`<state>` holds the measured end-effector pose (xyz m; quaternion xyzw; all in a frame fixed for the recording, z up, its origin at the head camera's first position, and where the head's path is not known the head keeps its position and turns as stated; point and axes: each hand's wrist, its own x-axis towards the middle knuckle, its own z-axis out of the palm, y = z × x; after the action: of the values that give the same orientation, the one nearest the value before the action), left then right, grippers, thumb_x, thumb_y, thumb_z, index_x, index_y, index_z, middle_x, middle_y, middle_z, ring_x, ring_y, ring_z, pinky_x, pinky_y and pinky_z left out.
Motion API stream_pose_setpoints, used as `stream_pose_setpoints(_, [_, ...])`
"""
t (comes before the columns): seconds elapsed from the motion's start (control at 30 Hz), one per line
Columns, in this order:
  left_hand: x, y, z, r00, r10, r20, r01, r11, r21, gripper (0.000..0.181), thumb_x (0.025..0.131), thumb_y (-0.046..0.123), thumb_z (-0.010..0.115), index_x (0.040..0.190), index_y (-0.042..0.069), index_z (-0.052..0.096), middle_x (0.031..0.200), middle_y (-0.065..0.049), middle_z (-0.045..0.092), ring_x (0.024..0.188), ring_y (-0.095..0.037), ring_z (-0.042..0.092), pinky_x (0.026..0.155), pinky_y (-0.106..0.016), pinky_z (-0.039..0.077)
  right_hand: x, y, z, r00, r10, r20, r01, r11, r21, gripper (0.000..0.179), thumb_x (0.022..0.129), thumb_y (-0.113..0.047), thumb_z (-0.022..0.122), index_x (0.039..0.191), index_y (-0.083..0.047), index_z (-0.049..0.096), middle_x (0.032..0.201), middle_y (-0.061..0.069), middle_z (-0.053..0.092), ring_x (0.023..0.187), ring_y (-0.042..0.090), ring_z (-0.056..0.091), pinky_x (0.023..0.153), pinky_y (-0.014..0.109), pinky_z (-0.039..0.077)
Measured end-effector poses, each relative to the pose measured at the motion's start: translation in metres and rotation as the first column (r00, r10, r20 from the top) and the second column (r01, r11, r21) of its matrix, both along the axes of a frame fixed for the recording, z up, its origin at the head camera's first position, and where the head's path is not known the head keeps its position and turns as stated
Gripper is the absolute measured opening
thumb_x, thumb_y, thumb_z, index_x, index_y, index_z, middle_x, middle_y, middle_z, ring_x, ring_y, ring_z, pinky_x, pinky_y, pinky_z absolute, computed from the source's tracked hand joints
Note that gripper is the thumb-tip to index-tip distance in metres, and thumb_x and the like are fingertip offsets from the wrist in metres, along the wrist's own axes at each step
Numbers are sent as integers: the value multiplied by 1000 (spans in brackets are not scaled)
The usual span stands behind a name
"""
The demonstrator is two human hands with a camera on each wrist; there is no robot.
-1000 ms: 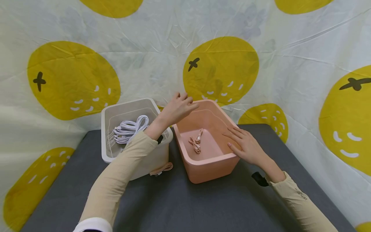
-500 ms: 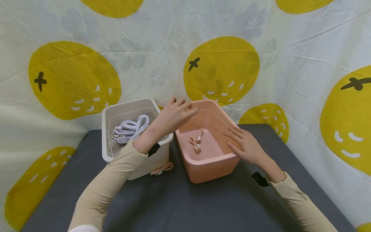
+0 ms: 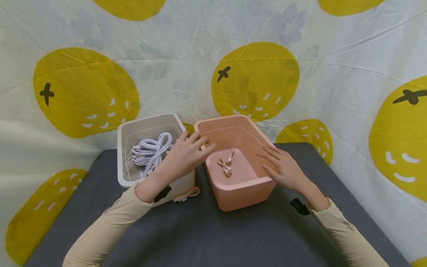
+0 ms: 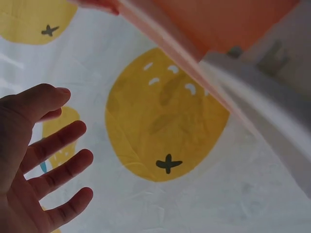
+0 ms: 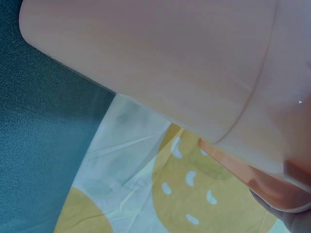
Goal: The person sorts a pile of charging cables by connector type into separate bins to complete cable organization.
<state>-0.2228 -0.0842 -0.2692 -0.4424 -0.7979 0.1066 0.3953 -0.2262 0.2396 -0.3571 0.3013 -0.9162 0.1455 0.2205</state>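
My left hand (image 3: 185, 154) hovers over the right rim of the white bin (image 3: 121, 163), its fingers spread, slightly bent and holding nothing. The left wrist view shows the same hand (image 4: 43, 160) with fingers apart. Bundled white cables (image 3: 146, 150) lie inside this bin, partly hidden by the hand. To its right stands a pink bin (image 3: 241, 198) with two small pink coiled cables (image 3: 224, 167) on its floor. My right hand (image 3: 283, 167) rests over the pink bin's right rim, fingers extended along the inner wall; the right wrist view mostly shows the bin's outside.
Another pink coiled cable (image 3: 186, 194) lies on the dark grey table (image 3: 213, 237), against the foot of the white bin. Behind the table hangs a white curtain (image 3: 186, 48) printed with large yellow fruit.
My left hand has moved from above the pink bin's far left rim back toward me and to the left, lower over the white bin's edge. My right hand and both bins stay put.
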Motion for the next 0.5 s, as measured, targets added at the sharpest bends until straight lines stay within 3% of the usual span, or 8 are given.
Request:
stream_pose_setpoints(0.23, [18,-17,-21,1000,-15,-10,15,1000,18,18,84,17,56,102,17,58,88,-3,59,79,-22,53,67,-35,41,0,0,0,1000,-4,2,4,1000,1,40,86,-25,51,124,-10,53,133,19,45,125,37,36,98,55,27])
stream_pose_setpoints(0.5, [30,-31,-41,1000,-19,-6,19,998,68,22,89,22,40,97,15,59,88,-3,61,81,-21,54,68,-35,42,0,0,-1,1000,-12,1,12,1000,5,41,87,-26,51,125,-12,52,133,18,45,125,37,36,98,55,28])
